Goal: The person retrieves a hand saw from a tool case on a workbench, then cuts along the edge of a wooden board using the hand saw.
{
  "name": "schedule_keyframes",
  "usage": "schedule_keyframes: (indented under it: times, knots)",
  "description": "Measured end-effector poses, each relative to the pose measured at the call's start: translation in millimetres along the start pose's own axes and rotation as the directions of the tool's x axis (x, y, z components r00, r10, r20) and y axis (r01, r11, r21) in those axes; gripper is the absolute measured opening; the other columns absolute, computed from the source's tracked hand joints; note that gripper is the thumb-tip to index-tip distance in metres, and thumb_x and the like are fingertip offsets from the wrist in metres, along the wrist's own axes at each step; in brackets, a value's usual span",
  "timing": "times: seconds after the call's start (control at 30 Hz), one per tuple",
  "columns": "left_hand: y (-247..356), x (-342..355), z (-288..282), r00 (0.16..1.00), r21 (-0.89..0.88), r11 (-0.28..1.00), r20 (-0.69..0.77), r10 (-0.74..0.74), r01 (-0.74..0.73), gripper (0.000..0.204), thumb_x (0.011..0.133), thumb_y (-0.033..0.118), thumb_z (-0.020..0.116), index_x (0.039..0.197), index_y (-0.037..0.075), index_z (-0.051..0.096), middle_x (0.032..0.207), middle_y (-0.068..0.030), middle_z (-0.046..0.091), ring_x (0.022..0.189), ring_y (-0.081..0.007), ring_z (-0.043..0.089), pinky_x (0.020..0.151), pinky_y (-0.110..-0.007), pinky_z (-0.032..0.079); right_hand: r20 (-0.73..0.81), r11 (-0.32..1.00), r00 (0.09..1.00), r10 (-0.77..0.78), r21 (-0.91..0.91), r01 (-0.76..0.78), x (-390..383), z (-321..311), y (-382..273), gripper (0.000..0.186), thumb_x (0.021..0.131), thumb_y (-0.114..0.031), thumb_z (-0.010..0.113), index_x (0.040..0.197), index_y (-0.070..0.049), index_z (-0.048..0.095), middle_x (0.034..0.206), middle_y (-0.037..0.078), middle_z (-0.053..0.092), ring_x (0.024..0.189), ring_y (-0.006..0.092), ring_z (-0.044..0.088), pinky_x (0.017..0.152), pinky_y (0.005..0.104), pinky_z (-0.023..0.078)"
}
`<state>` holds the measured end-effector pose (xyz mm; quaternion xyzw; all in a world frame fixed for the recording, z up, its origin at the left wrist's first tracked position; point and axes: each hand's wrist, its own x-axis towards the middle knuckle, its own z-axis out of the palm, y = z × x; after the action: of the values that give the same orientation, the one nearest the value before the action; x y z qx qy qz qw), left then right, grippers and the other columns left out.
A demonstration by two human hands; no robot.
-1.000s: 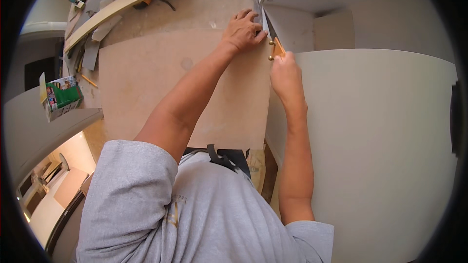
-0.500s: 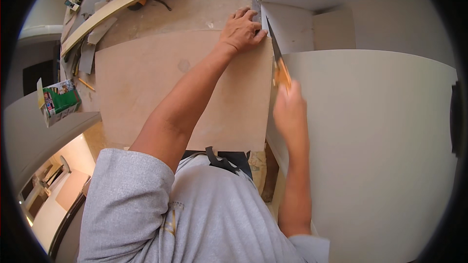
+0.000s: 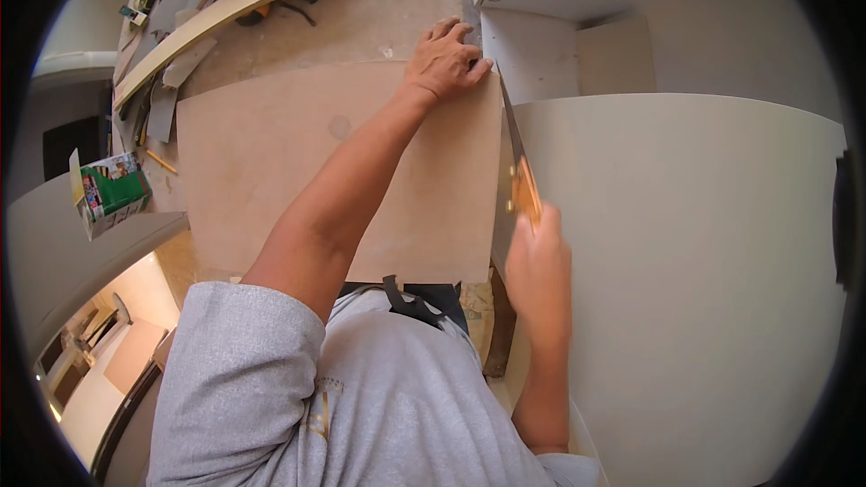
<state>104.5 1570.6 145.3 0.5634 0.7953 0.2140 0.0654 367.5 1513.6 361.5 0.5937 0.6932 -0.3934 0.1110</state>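
My left hand [image 3: 444, 63] lies at the far right corner of a pale plywood board [image 3: 271, 153], fingers apart and bent, thumb near the corner; some fingertips reach beyond the far edge. My right hand [image 3: 539, 266] grips a handsaw [image 3: 526, 189] by its wooden handle with brass fittings, low and to the right of my left hand. The saw's dark narrow blade points away from me along the board's right edge, its tip close to that corner. The handle and hand are slightly blurred.
A bench [image 3: 379, 0] carries a long pale strip [image 3: 225, 9], offcuts, tools and a pencil [image 3: 161, 160]. A green-and-white carton [image 3: 113, 189] sits at left. At right are a large white panel [image 3: 704, 289] and, beyond it, a white cabinet-like structure [image 3: 528, 50].
My right hand and the saw have moved steadily back toward my body, from near the board's far corner to lower along its right edge. My left hand stays at the corner.
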Motion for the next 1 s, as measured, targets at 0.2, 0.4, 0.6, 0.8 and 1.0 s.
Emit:
schedule_keyframes:
  times: [0.2, 0.4, 0.6, 0.8, 1.0]
  knots:
    - [0, -1, -3, 0.999, 0.0, 1.0, -0.03, 0.01, -0.01, 0.038, 0.098, 0.05, 0.066, 0.093, 0.016, 0.083, 0.15, -0.0097, 0.062, 0.152, -0.0354, 0.043, 0.118, -0.053, 0.039, -0.129, 0.961, 0.953, -0.275, -0.059, 0.27, 151, 32, -43, 0.035, 0.111, -0.025, 0.048, 0.123, 0.007, 0.055, 0.109, 0.04, 0.068, 0.106, 0.0564, 0.066, 0.093, 0.0618, 0.052]
    - [0, -2, 2, 0.998, -0.023, 0.999, -0.063, 0.021, -0.023, 0.039, 0.098, 0.05, 0.067, 0.087, 0.015, 0.081, 0.149, -0.0095, 0.063, 0.151, -0.0359, 0.044, 0.116, -0.054, 0.04, -0.013, 0.992, 0.993, -0.118, 0.041, 0.118, 25, 8, 1, 0.035, 0.11, -0.022, 0.051, 0.13, 0.006, 0.052, 0.106, 0.036, 0.07, 0.097, 0.0548, 0.068, 0.083, 0.0598, 0.053]
    - [-1, -2, 2, 0.999, -0.034, 0.999, -0.045, -0.004, 0.002, 0.039, 0.098, 0.05, 0.066, 0.093, 0.016, 0.084, 0.15, -0.0098, 0.063, 0.151, -0.0351, 0.043, 0.119, -0.052, 0.038, -0.001, 0.996, 0.997, -0.078, 0.033, 0.078, 20, 5, -3, 0.034, 0.11, -0.024, 0.049, 0.128, 0.005, 0.05, 0.103, 0.037, 0.07, 0.097, 0.0559, 0.068, 0.083, 0.0634, 0.052]
    - [1, -1, -1, 0.998, -0.018, 1.0, -0.068, 0.019, -0.02, 0.038, 0.098, 0.049, 0.068, 0.091, 0.015, 0.084, 0.148, -0.0093, 0.063, 0.15, -0.0358, 0.044, 0.116, -0.054, 0.041, -0.109, 0.965, 0.963, -0.248, -0.111, 0.236, 148, 31, -39, 0.039, 0.11, -0.027, 0.049, 0.123, 0.01, 0.055, 0.116, 0.039, 0.069, 0.112, 0.0564, 0.065, 0.094, 0.0621, 0.053]
    - [1, -1, 3, 0.998, -0.035, 0.999, -0.058, 0.016, -0.018, 0.037, 0.097, 0.048, 0.068, 0.09, 0.015, 0.084, 0.147, -0.009, 0.064, 0.149, -0.0353, 0.045, 0.116, -0.054, 0.041, 0.001, 0.998, 0.998, -0.059, 0.026, 0.059, 14, 1, -1, 0.032, 0.11, -0.023, 0.051, 0.126, 0.004, 0.051, 0.102, 0.035, 0.071, 0.099, 0.055, 0.069, 0.083, 0.0619, 0.054]
